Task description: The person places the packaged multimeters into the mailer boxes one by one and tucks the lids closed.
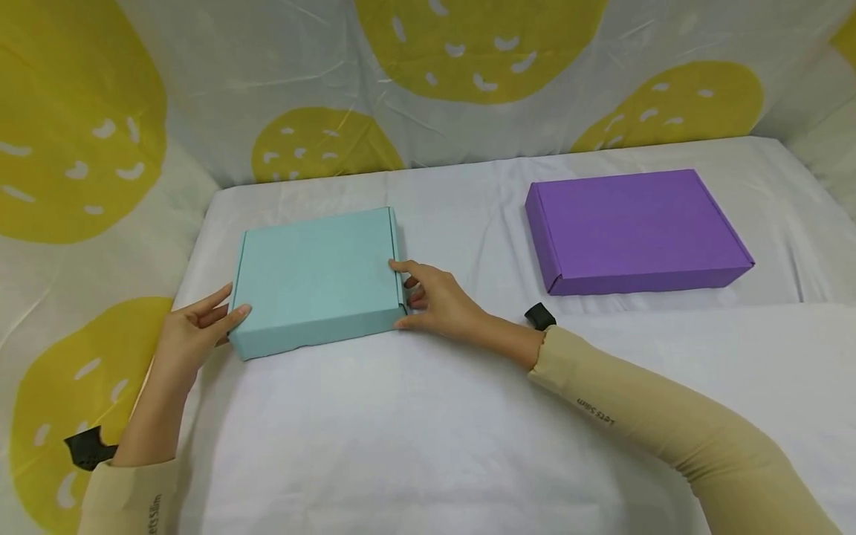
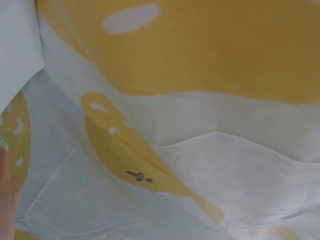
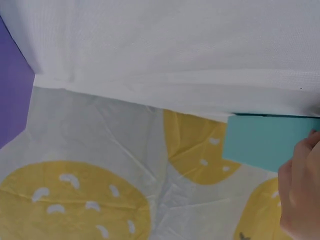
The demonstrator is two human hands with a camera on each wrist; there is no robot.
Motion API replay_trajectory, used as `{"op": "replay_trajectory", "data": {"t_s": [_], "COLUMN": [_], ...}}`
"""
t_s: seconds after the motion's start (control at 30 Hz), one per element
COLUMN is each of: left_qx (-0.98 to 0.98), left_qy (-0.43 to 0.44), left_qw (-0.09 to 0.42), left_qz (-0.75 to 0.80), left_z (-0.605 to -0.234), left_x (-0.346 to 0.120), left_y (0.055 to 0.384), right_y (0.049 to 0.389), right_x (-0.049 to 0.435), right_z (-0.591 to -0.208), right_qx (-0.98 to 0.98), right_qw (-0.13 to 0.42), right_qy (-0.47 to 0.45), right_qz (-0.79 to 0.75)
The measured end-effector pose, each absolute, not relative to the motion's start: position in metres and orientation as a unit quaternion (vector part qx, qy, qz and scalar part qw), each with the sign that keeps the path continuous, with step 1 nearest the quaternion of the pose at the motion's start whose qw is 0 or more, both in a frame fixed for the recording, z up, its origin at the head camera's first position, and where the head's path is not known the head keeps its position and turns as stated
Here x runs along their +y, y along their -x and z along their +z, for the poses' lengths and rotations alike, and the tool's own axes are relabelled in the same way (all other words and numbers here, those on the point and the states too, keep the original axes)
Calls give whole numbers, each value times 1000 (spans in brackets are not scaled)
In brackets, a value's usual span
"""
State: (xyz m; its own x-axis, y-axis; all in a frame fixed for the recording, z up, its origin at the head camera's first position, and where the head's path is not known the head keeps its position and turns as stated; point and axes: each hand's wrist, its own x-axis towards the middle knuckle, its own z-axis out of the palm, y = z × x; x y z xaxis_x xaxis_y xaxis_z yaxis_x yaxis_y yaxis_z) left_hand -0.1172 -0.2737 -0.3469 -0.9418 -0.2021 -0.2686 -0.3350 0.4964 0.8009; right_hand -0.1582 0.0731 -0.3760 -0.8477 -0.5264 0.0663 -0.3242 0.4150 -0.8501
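A closed, flat light blue cardboard box [image 1: 317,271] lies on the white-covered table, left of the middle. My left hand [image 1: 190,331] grips its front left corner, thumb on the lid's edge and fingers along the left side. At the opposite end my right hand [image 1: 435,301] holds the right side, index finger on the top edge and thumb by the front corner. In the right wrist view the same box [image 3: 265,140] shows beside the right hand [image 3: 302,190], whose fingertips are partly out of frame. Only a sliver of the left hand [image 2: 7,200] appears in the left wrist view.
A closed purple cardboard box [image 1: 642,230] lies farther right on the white cloth [image 1: 401,431]. Behind and to the left hang white curtains with yellow patches [image 1: 481,44]. Black wrist devices [image 1: 540,316] sit at both sleeve cuffs.
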Motion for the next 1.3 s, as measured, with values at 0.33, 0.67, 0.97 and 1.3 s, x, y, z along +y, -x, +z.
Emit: {"op": "replay_trajectory", "data": {"t_s": [0.33, 0.67, 0.97, 1.3], "left_qx": [810, 808, 828, 821], "left_qy": [153, 152, 160, 167], "left_qw": [71, 63, 68, 39], "left_qz": [561, 565, 533, 544], "left_z": [-346, -351, -360, -362], "left_x": [-277, -275, -277, -272], "left_y": [118, 116, 117, 116], "right_y": [156, 156, 146, 152], "right_x": [71, 73, 60, 47], "right_z": [-378, -381, -379, -380], "right_qx": [846, 857, 821, 791], "right_qw": [95, 83, 106, 125], "right_qy": [269, 263, 161, 48], "right_qz": [-450, -436, -537, -596]}}
